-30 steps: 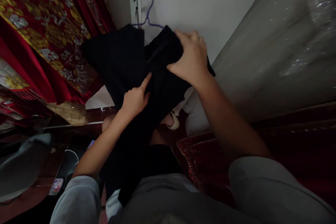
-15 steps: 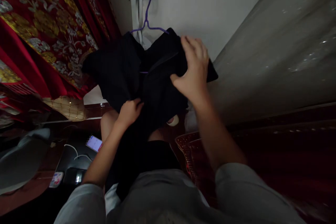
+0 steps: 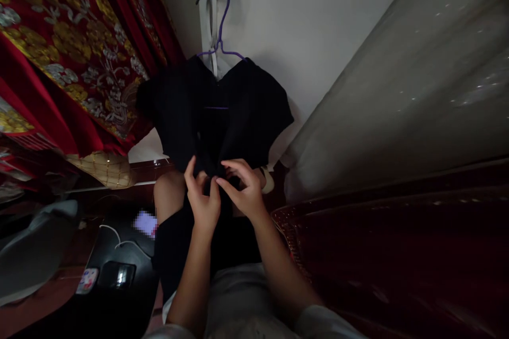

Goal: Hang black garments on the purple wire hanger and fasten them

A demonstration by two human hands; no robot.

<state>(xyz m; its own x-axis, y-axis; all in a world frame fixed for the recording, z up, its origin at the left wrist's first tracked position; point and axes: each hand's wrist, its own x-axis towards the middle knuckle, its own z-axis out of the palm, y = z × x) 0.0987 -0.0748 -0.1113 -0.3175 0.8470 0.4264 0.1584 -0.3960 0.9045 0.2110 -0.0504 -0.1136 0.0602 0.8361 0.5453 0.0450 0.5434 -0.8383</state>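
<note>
A black short-sleeved shirt (image 3: 254,106) hangs by its shoulders on a purple hanger (image 3: 221,26), its front parted at the neck. My left hand (image 3: 202,190) and my right hand (image 3: 242,183) meet at the lower middle of its front. Each pinches the dark cloth between thumb and fingers, with the two thumb tips close together. Whether a button lies between them is too dark to tell. Below the hands the shirt's lower edge merges with the dark clothing on my lap.
Red embroidered curtain cloth (image 3: 79,58) hangs at the left. On a black bench (image 3: 135,286) lie a bright-screened phone (image 3: 146,223), a white cable (image 3: 131,243) and a dark shiny case (image 3: 116,275). A grey plastic-like sheet (image 3: 382,100) slopes at the right, above dark red fabric (image 3: 377,254).
My right hand has come down from the shirt's right shoulder to its lower front, beside my left hand. The shirt's right sleeve has dropped and hangs lower.
</note>
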